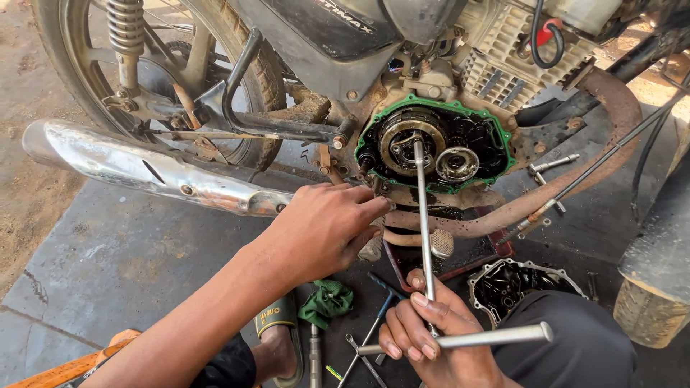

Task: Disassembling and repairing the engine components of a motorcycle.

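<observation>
From the head camera, looking down, the right hand (424,338) is wrapped around a long metal T-handle wrench (424,215), fingers closed over the spot where its crossbar meets the shaft; the crossbar sticks out to the right of the hand and the shaft runs up and away from it to the clutch assembly (411,142) inside the open engine case of a motorcycle, where its tip sits on the centre of the round clutch. A green gasket (435,105) rims that opening. The left hand (327,226) lies up and to the left of the right one, well apart from the wrench handle, its fingers held together and stretched toward the lower edge of the case, fingertips touching the metal just below the gasket; whether it pinches anything there cannot be told. Beyond the left hand and to its left runs the chrome exhaust silencer (136,169), with the rear wheel (79,65) behind it. Just right of the right hand, on the ground, lies the removed engine cover (517,284), inner side up. Between the two hands, nearer the person, a green rag (327,302) and a few loose tools (370,334) lie on the dark floor, beside a foot in a sandal (277,334). A rusty exhaust pipe (575,179) curves past the case above the right hand.
</observation>
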